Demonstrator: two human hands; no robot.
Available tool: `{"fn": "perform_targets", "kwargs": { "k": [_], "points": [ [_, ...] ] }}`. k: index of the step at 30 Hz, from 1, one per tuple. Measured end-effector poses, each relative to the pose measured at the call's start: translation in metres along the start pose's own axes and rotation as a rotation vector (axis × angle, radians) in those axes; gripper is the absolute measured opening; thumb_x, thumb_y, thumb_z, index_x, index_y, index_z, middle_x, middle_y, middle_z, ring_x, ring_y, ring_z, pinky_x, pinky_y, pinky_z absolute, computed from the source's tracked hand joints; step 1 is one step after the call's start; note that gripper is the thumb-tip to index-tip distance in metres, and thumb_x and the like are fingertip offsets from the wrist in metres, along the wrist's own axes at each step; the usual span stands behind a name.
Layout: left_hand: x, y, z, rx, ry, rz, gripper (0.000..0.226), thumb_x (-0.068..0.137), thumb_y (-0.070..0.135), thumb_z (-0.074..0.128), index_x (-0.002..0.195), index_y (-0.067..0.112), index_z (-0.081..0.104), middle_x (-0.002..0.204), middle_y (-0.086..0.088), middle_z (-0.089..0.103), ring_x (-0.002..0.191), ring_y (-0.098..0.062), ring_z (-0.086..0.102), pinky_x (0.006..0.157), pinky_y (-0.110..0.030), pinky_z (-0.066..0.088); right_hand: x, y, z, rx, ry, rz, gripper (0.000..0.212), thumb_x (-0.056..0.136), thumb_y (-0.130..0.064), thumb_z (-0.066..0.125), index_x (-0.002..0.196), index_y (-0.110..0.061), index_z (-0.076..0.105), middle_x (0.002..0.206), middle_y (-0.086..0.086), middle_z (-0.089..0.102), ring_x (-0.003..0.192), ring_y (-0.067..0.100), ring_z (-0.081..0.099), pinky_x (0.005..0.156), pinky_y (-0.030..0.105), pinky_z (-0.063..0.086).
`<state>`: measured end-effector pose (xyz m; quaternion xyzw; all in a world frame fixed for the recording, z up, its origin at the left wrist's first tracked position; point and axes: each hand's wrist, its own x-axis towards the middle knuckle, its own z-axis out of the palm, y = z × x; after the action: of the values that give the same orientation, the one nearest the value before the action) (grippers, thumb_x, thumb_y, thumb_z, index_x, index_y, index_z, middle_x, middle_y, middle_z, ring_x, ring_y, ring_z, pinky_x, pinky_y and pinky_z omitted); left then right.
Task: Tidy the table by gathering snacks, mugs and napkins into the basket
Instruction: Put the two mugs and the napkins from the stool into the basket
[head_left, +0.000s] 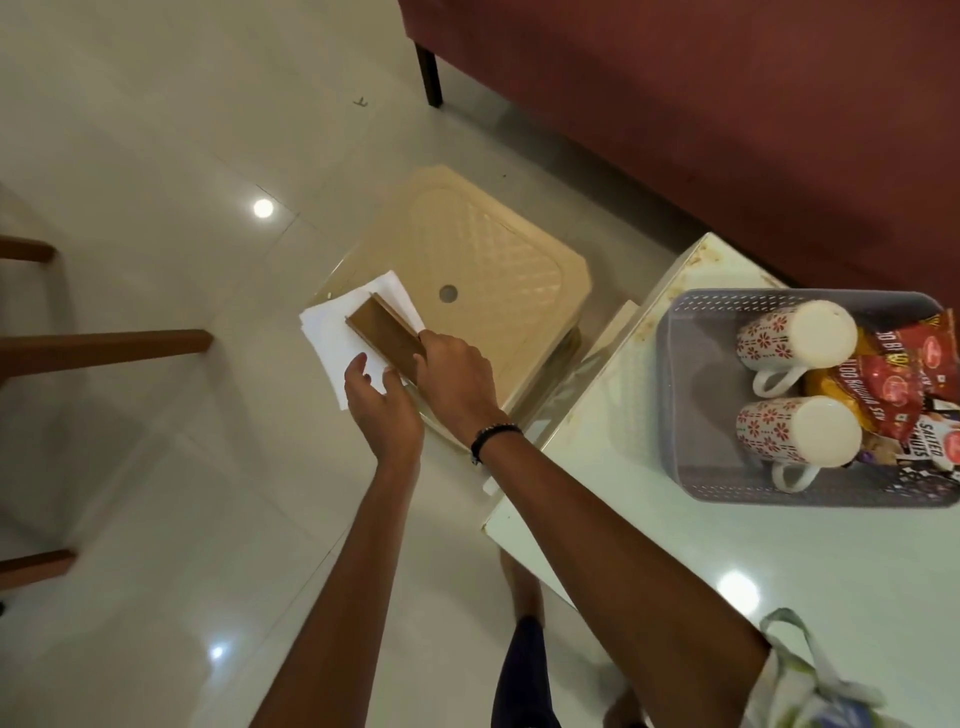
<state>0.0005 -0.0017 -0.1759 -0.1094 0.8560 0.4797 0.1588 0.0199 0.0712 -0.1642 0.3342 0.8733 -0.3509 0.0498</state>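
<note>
White napkins (332, 332) sit in a brown wooden napkin holder (384, 332), held out over the corner of a cream plastic stool (493, 249). My right hand (452, 374) grips the near end of the holder. My left hand (382, 410) has its fingers on the napkins' near edge, thumb side against the stack. On the white table (675, 545) to the right stands a grey plastic basket (675, 415). In it lie two white mugs with red flowers (795, 338) (795, 434), on their sides, and red and yellow snack packets (898, 395).
A dark red sofa (727, 130) with a black leg runs behind the table and stool. Wooden chair rungs (104, 345) stand at the left over the glossy white tile floor. A cloth bag strap (810, 670) hangs at the bottom right.
</note>
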Motion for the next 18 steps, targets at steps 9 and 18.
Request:
{"fn": "perform_targets", "kwargs": {
  "k": [9, 18],
  "points": [
    [0.0, -0.01, 0.012, 0.022, -0.103, 0.008, 0.037, 0.1, 0.02, 0.036, 0.136, 0.013, 0.043, 0.141, -0.004, 0.05, 0.128, -0.021, 0.047, 0.099, -0.027, 0.038, -0.005, 0.015, -0.002, 0.039, 0.099, -0.034, 0.021, 0.093, -0.005, 0.043, 0.107, -0.004, 0.059, 0.096, 0.014, 0.067, 0.083, 0.035, 0.063, 0.064, 0.034, 0.047],
    [-0.021, -0.001, 0.036, 0.096, -0.208, 0.143, 0.039, 0.097, 0.009, 0.044, 0.135, 0.005, 0.043, 0.14, -0.009, 0.049, 0.128, -0.023, 0.046, 0.096, -0.023, 0.038, -0.044, 0.078, -0.049, 0.226, 0.391, 0.057, 0.028, 0.098, -0.017, 0.042, 0.117, -0.012, 0.061, 0.097, 0.009, 0.071, 0.082, 0.025, 0.066, 0.074, 0.035, 0.055]
  ]
}}
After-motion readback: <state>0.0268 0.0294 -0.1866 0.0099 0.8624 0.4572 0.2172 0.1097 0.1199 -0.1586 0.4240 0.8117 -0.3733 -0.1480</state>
